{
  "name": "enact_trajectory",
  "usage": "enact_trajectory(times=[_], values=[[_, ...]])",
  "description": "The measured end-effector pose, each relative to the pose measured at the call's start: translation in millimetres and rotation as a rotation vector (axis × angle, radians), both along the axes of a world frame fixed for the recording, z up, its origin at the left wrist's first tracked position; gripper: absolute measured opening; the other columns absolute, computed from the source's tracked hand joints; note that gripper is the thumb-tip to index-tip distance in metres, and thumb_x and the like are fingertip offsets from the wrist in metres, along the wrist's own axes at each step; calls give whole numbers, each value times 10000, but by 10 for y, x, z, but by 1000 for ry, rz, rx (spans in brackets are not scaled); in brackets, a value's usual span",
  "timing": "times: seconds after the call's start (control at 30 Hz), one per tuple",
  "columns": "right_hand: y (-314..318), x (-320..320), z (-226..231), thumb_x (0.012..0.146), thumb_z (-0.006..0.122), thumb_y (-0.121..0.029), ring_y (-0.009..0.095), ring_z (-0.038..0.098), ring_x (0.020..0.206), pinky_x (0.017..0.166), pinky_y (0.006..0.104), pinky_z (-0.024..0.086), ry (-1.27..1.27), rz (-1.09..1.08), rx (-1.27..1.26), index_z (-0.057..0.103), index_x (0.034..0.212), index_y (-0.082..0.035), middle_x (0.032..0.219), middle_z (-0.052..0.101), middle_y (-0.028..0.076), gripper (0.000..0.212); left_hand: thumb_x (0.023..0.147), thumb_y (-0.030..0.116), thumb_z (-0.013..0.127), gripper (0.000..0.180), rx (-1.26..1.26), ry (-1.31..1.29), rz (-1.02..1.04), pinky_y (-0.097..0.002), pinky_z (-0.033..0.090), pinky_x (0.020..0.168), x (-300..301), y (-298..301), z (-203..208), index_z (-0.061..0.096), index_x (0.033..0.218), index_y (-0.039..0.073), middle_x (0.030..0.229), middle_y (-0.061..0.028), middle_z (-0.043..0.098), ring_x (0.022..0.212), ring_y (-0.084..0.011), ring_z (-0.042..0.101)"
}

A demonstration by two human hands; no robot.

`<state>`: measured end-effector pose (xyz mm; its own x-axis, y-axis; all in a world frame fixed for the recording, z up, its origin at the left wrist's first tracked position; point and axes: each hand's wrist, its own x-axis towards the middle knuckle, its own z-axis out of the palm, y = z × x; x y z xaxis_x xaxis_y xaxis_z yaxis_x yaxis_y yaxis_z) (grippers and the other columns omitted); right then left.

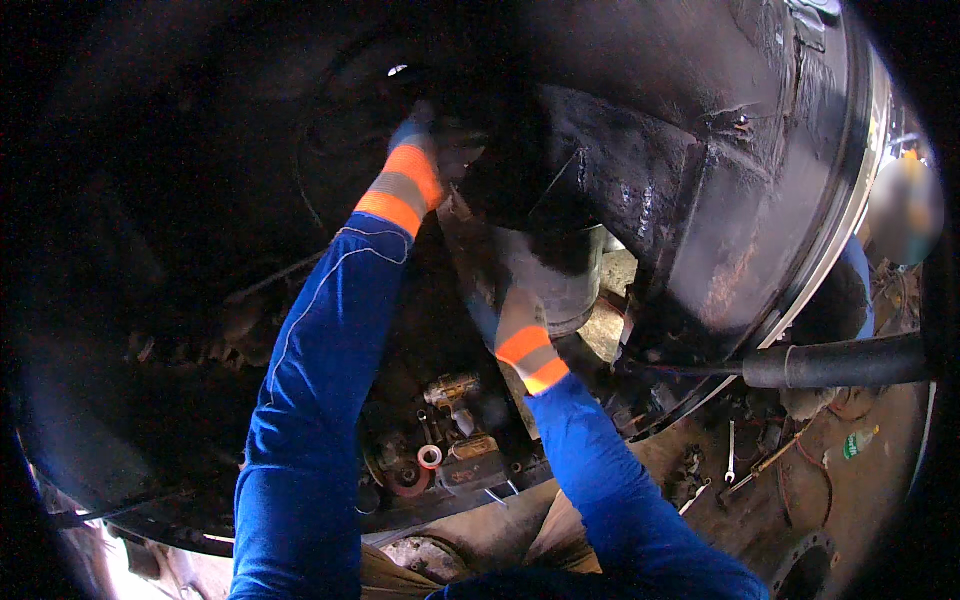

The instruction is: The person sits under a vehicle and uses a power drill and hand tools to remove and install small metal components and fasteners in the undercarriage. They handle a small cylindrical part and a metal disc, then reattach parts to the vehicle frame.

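The thing both hands work on is the dark, greasy metal housing (640, 200) of a large machine, seen from beneath; it fills the upper part of the view and curves away to a bright rim on the right. A pale cylindrical part (570, 285) hangs under it near the middle, its long axis running roughly up and down in the picture.

The left hand (415, 140) is raised highest, reaching up and a little rightward into a black recess of the housing. Its glove has an orange and grey cuff; the fingers vanish into shadow, so whether they are open or closed on something cannot be told. The right hand (505, 315) sits lower and nearer the person, just left of the cylindrical part and seemingly touching it. Its fingers are also lost against the dark metal, and their state cannot be told. The right hand is thus the nearer one to the cylinder, which lies up and to the right of it.

Farther out, a black hose (840, 362) crosses on the right. Below it, a wrench (731, 452) lies on the dirty ground (870, 500). Between the blue sleeves sit small oily fittings (455, 450).
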<state>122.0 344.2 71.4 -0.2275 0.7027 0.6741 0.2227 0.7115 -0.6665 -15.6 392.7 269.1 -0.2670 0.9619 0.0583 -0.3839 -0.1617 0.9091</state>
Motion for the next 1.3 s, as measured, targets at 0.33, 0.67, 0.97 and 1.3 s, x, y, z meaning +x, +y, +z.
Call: enact_trajectory(times=[0.33, 0.67, 0.97, 1.3], values=[[-153, 197, -205, 848, 659, -84, 174, 605, 873, 753, 291, 506, 749, 676, -677, 608, 955, -44, 966, 604, 70, 125, 941, 528, 449, 441, 46, -184, 89, -342, 457, 531, -22, 148, -87, 567, 1009, 109, 772, -86, 561, 621, -241, 542], [-30, -94, 419, 843, 671, -42, 170, 596, 949, 855, 297, 477, 889, 273, -167, 592, 1088, -13, 1030, 633, 91, 259, 928, 586, 403, 453, 125, -95, -21, -308, 364, 414, -235, 257, -212, 546, 931, 156, 1009, -156, 670, 564, -233, 536], [37, -282, 425, 849, 673, -50, 149, 591, 857, 788, 279, 477, 821, 20, -36, 563, 975, -20, 919, 625, 80, 170, 950, 446, 467, 362, 154, -138, 59, -276, 477, 484, -107, 257, -295, 619, 1071, 140, 924, -54, 653, 651, -209, 564], [29, -323, 442, 844, 670, -67, 127, 559, 921, 827, 264, 463, 867, 79, -72, 544, 1034, -14, 955, 575, 67, 235, 932, 531, 466, 439, 116, -195, 95, -310, 309, 415, -42, 275, -270, 581, 833, 119, 610, -12, 495, 487, -172, 421]])
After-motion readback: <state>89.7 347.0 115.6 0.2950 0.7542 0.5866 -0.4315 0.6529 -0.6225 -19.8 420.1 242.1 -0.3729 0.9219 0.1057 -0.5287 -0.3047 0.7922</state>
